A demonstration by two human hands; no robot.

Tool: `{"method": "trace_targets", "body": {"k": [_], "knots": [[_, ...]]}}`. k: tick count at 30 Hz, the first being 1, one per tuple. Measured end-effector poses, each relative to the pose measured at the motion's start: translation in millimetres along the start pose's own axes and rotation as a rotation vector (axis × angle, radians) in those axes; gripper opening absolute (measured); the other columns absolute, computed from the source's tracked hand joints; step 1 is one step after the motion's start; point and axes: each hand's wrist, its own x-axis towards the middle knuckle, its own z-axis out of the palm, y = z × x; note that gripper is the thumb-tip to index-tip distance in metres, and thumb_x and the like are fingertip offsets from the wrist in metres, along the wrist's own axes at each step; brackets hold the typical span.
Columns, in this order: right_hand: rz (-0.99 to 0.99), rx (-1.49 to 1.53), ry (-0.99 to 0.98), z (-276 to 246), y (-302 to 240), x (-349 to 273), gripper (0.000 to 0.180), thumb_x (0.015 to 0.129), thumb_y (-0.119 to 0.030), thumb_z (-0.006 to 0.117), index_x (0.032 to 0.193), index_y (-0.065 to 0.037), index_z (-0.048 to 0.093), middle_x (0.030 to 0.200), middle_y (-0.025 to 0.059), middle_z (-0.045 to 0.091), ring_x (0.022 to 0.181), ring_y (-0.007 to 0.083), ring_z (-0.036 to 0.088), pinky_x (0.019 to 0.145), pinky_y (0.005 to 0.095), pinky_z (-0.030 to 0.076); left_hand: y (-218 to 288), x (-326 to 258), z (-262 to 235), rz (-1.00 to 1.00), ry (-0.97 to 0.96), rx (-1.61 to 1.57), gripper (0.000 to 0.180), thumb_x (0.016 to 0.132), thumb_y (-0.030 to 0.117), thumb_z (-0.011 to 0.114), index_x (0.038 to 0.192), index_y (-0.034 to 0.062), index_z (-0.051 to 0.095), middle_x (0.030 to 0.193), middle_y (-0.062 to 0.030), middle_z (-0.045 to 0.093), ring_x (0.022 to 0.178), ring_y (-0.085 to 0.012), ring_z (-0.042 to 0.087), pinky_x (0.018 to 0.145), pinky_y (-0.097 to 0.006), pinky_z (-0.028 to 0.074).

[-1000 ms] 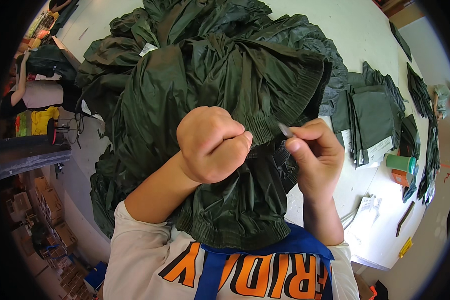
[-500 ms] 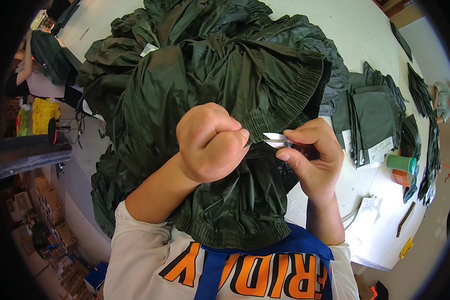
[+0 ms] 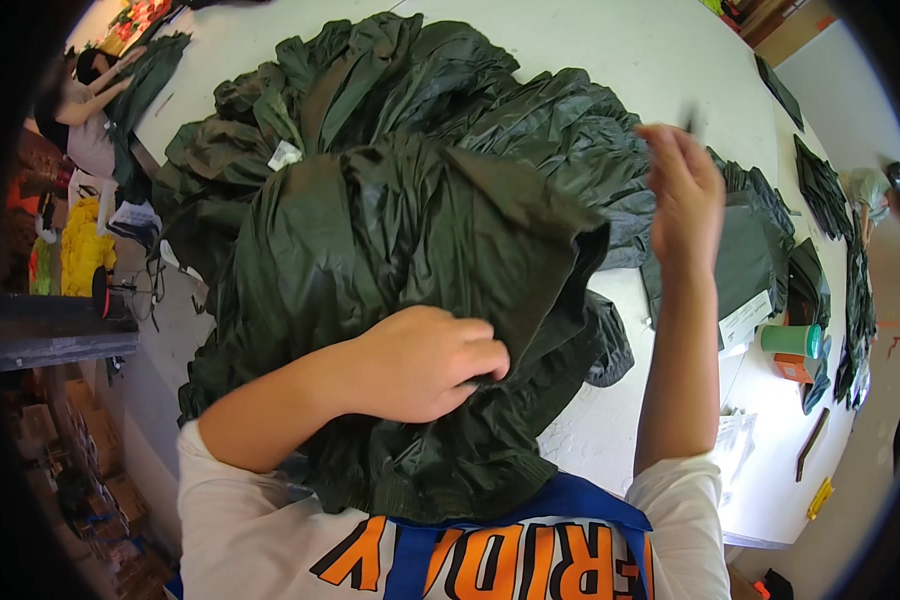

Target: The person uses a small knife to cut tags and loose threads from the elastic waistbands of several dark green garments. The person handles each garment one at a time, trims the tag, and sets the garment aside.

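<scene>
A dark green garment (image 3: 370, 240) of thin, slightly shiny fabric lies bunched in front of me, its elastic-gathered lower end close to my chest. My left hand (image 3: 430, 365) is closed on a fold of it near the middle. To the right, my right hand (image 3: 685, 195) is raised over the table, away from the garment, fingers drawn together. A dark, motion-smeared tip shows by its fingers, in keeping with the small thread snips seen there earlier. Behind lies a heap of similar green garments (image 3: 560, 120), with a white label (image 3: 285, 155) on one.
Folded green garments (image 3: 735, 255) with white paper lie on the white table (image 3: 610, 420) at right. Beyond are a green cup (image 3: 790, 341), an orange box (image 3: 794, 368) and a yellow tool (image 3: 820, 498). One person (image 3: 90, 120) handles green fabric at far left; another (image 3: 865, 195) is at far right.
My right hand has moved up and right, away from the garment's gathered edge. My left hand has lowered onto the fabric, and the garment's open end has shifted. The person at left has moved.
</scene>
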Motion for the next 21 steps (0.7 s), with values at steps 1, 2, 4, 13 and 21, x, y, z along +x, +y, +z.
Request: {"method": "trace_targets", "body": {"k": [1, 2, 4, 13, 21], "knots": [[0.019, 0.064, -0.033, 11.1, 14.8, 9.9, 0.031, 0.094, -0.031, 0.054, 0.102, -0.004, 0.067, 0.081, -0.0002, 0.061, 0.069, 0.0082, 0.047, 0.064, 0.0232, 0.038, -0.9, 3.1, -5.2, 0.013, -0.061, -0.009, 0.023, 0.075, 0.012, 0.066, 0.097, 0.0103, 0.06, 0.08, -0.0073, 0.055, 0.071, -0.0268, 0.059, 0.062, -0.037, 0.046], [0.085, 0.131, -0.199, 20.5, 27.3, 9.8, 0.038, 0.096, -0.037, 0.048, 0.102, -0.005, 0.067, 0.091, 0.0034, 0.065, 0.074, 0.01, 0.051, 0.069, 0.0258, 0.039, -2.3, 5.9, -11.4, 0.018, -0.119, -0.019, 0.021, 0.078, 0.014, 0.066, 0.098, 0.01, 0.06, 0.081, -0.0079, 0.056, 0.069, -0.0261, 0.059, 0.062, -0.037, 0.047], [-0.015, 0.172, -0.574, 42.9, 28.3, -18.3, 0.034, 0.098, -0.032, 0.044, 0.108, -0.007, 0.065, 0.096, 0.0061, 0.066, 0.082, 0.0101, 0.053, 0.075, 0.0258, 0.042, -6.7, 27.7, -60.1, 0.009, -0.394, -0.189, 0.023, 0.084, 0.023, 0.064, 0.1, 0.0061, 0.06, 0.085, -0.0076, 0.062, 0.067, -0.0219, 0.062, 0.065, -0.036, 0.049], [-0.16, 0.075, -0.567, 60.4, 49.5, -105.8, 0.024, 0.089, -0.006, 0.057, 0.113, -0.001, 0.059, 0.127, 0.0148, 0.056, 0.118, 0.0322, 0.051, 0.101, 0.0369, 0.039, -200.6, 229.2, -58.0, -0.726, 0.288, 0.201, 0.08, 0.075, 0.04, 0.071, 0.132, -0.0048, 0.038, 0.121, -0.0215, 0.054, 0.106, -0.028, 0.056, 0.084, -0.036, 0.047], [0.101, 0.695, 0.139, -26.6, 54.0, -55.3, 0.035, 0.098, -0.031, 0.044, 0.115, -0.004, 0.056, 0.136, 0.0145, 0.045, 0.105, 0.0173, 0.055, 0.088, 0.0298, 0.043, -110.2, 153.2, -89.8, -0.376, 0.221, -0.58, 0.024, 0.074, 0.006, 0.05, 0.094, -0.001, 0.062, 0.081, -0.004, 0.06, 0.077, -0.0138, 0.054, 0.073, -0.027, 0.044]]}}
